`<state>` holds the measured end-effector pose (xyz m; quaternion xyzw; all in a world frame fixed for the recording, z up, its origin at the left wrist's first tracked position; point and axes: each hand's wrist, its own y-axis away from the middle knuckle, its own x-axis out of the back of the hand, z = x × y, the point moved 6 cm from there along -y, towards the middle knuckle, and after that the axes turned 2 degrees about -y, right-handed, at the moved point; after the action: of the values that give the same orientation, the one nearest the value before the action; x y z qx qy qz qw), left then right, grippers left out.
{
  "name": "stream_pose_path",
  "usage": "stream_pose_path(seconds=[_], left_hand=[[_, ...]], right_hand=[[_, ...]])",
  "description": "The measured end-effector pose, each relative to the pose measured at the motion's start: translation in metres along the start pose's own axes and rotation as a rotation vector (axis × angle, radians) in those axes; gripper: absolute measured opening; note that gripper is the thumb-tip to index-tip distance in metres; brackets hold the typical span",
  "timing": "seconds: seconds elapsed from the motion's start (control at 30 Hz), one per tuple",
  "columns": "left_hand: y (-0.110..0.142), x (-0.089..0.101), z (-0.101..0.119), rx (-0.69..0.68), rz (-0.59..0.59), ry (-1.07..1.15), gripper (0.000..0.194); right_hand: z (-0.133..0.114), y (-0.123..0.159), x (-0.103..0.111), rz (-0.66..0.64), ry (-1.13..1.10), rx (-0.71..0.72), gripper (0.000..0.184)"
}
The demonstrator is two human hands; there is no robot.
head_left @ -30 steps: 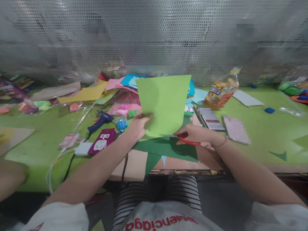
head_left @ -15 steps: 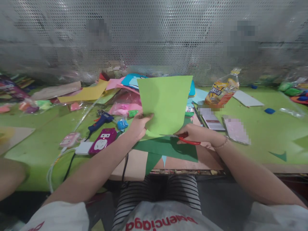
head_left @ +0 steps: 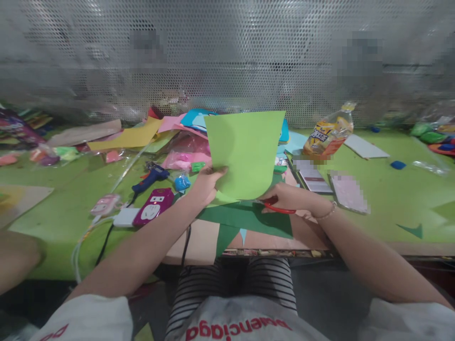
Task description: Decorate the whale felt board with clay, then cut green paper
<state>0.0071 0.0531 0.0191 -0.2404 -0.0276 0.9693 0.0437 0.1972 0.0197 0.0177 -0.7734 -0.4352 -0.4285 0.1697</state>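
A sheet of light green paper (head_left: 245,151) stands tilted up in front of me, its lower edge curved. My left hand (head_left: 208,182) pinches its lower left side, thumb on the near face. In my right hand (head_left: 280,196) is a pair of red-handled scissors (head_left: 280,209), at the sheet's lower right edge. The paper and my fingers hide most of the blades. Below the sheet, dark green paper (head_left: 249,220) lies on the table over brown and beige sheets.
Left of my hands lie a blue glue gun (head_left: 151,177) and a purple power strip (head_left: 155,206) with cables. To the right are a bottle with a yellow label (head_left: 322,137) and two phone-like slabs (head_left: 350,192). Another person's bare limb (head_left: 17,260) shows at far left.
The green sheet has shifted very slightly to the right. Both hands keep their holds, and the scissors stay at the lower right edge with less blade showing.
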Motion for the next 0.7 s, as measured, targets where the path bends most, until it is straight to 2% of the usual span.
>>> stream_pose_path(seconds=[0.27,0.7], left_hand=[[0.0015,-0.0021,0.0024,0.004,-0.001,0.028,0.045],[0.0,-0.0002,0.0017,-0.025,-0.021,-0.002,0.046]], right_hand=[[-0.0034,0.002,0.0015,0.013,-0.044,-0.115,0.032],[-0.004,0.0024,0.0025,0.01,-0.07,-0.13,0.036]])
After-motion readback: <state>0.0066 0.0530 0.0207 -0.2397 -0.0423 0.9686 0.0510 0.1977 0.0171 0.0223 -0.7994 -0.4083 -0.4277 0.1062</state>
